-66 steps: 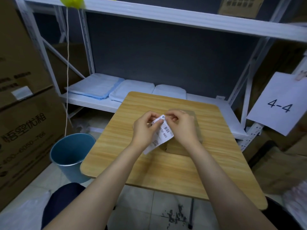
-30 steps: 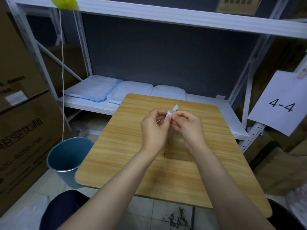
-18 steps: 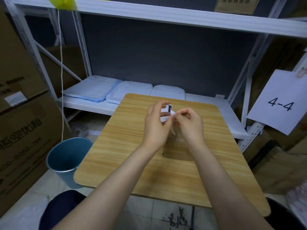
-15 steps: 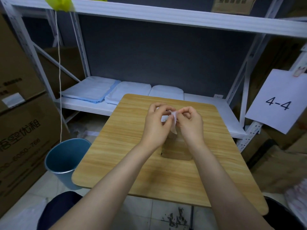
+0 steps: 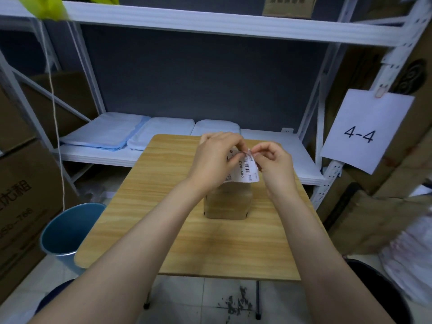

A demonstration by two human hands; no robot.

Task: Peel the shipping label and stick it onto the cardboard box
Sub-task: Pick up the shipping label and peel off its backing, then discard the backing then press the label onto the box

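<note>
A white shipping label [image 5: 244, 169] with a barcode hangs printed side toward me, held up over the table. My left hand [image 5: 216, 160] pinches its upper left part. My right hand [image 5: 273, 161] pinches the top right corner with thumb and forefinger. Whether that corner is the label or its backing I cannot tell. Below the label a small brown cardboard box [image 5: 228, 202] stands on the wooden table [image 5: 163, 183], untouched by either hand.
A blue bin [image 5: 67, 232] stands on the floor left of the table. Behind the table a white shelf [image 5: 280, 141] carries folded pale cloths [image 5: 105, 132]. Big cartons [image 5: 21, 195] stand at the left. A paper sign reading 4-4 [image 5: 364, 129] hangs at the right.
The label was edge-on and bunched between my fingertips; now it hangs spread out with its print facing me. Both hands have stayed above the box, my right hand slightly further right.
</note>
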